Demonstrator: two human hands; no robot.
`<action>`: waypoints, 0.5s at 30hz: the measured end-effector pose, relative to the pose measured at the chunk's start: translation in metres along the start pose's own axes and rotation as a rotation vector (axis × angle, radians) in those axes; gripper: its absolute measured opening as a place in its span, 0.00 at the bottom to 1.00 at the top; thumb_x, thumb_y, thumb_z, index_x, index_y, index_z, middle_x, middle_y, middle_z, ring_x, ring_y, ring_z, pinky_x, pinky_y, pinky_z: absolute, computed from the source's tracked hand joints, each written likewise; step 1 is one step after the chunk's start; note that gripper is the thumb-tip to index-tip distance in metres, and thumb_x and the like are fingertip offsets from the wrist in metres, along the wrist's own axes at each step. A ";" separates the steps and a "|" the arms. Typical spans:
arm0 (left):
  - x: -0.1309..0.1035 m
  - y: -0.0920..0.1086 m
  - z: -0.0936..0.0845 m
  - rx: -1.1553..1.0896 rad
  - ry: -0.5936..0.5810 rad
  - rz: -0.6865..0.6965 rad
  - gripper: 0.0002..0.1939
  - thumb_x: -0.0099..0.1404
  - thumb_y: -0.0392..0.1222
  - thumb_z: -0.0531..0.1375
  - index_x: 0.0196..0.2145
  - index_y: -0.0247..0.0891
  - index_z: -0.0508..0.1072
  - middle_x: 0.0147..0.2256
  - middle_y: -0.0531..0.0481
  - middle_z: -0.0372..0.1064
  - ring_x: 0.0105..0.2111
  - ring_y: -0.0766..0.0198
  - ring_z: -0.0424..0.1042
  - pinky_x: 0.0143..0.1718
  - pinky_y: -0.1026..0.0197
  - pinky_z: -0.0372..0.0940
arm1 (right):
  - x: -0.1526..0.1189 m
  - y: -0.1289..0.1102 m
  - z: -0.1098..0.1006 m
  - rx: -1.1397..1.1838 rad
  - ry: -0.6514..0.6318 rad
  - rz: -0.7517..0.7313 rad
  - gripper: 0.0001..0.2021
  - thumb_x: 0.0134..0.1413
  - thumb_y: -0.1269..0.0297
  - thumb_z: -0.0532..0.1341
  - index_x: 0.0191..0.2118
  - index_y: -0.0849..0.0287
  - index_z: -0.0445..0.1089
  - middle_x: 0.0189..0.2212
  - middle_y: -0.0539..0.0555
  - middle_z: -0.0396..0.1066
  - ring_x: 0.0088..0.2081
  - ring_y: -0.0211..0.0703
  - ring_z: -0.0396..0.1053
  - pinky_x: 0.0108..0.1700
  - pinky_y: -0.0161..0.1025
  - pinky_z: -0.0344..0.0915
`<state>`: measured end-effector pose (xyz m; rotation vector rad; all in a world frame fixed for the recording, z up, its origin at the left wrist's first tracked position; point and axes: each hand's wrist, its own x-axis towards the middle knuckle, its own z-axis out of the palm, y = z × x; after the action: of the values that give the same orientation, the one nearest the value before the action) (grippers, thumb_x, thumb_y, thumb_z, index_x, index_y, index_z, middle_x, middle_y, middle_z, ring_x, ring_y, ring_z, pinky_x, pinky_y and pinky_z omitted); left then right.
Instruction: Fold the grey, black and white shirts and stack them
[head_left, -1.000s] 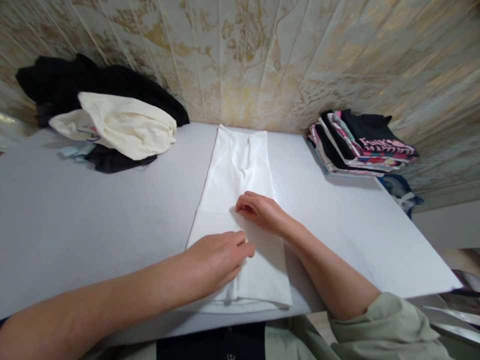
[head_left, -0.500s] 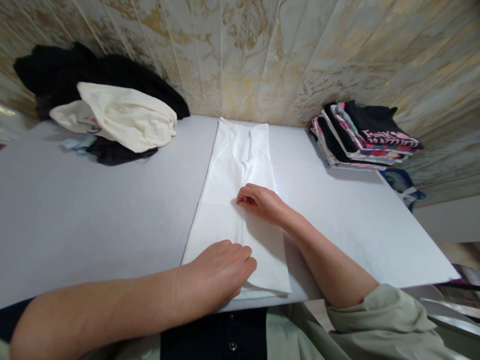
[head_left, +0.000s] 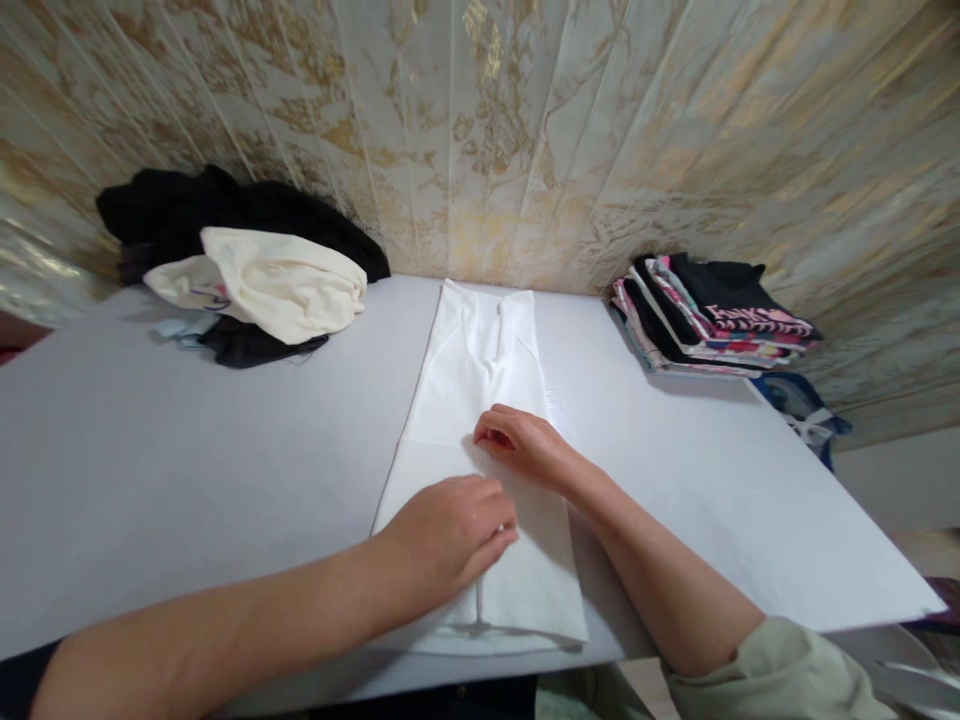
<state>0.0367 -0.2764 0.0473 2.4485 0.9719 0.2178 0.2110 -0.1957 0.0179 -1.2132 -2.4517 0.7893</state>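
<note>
A white garment (head_left: 450, 390) lies lengthwise on the white table (head_left: 315, 450), its far end close to the wall and its wide end at the near edge. My right hand (head_left: 517, 445) rests on its middle, thumb and fingertips pinched together at the centre seam. Nearer to me, my left hand (head_left: 457, 530) is over the lower part, fingers curled and closed; whether cloth is between them is hidden.
At the back left lies a heap with black cloth (head_left: 262, 205) and a cream garment (head_left: 292, 290). A stack of folded clothes (head_left: 720, 320) stands at the back right, a blue item (head_left: 802, 400) beyond it. A patterned wall (head_left: 495, 140) runs behind.
My left hand has moved up the garment, closer to my right hand, uncovering more of the near hem. My right hand keeps its place at the seam. The view has tilted up.
</note>
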 end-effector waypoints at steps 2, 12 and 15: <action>0.008 -0.013 0.008 0.068 0.158 -0.061 0.11 0.71 0.40 0.49 0.40 0.38 0.71 0.42 0.45 0.71 0.44 0.57 0.69 0.47 0.54 0.63 | 0.000 0.003 0.000 0.027 0.052 0.003 0.08 0.57 0.74 0.55 0.36 0.56 0.70 0.33 0.48 0.68 0.31 0.34 0.64 0.34 0.32 0.56; 0.012 -0.039 0.043 0.225 0.137 -0.208 0.39 0.67 0.63 0.48 0.66 0.34 0.50 0.67 0.37 0.45 0.67 0.51 0.45 0.66 0.46 0.40 | 0.009 0.018 0.001 -0.252 0.172 0.047 0.18 0.59 0.75 0.54 0.53 0.58 0.67 0.50 0.59 0.68 0.50 0.46 0.65 0.52 0.43 0.61; 0.019 -0.045 0.018 0.194 0.195 -0.221 0.31 0.70 0.56 0.47 0.63 0.34 0.56 0.64 0.37 0.54 0.64 0.52 0.53 0.64 0.47 0.46 | 0.009 0.017 0.002 -0.276 0.169 0.059 0.19 0.58 0.76 0.54 0.55 0.60 0.65 0.52 0.60 0.67 0.50 0.45 0.65 0.51 0.42 0.61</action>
<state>0.0292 -0.2426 0.0087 2.5000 1.3973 0.3028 0.2153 -0.1806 0.0069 -1.3900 -2.4506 0.3519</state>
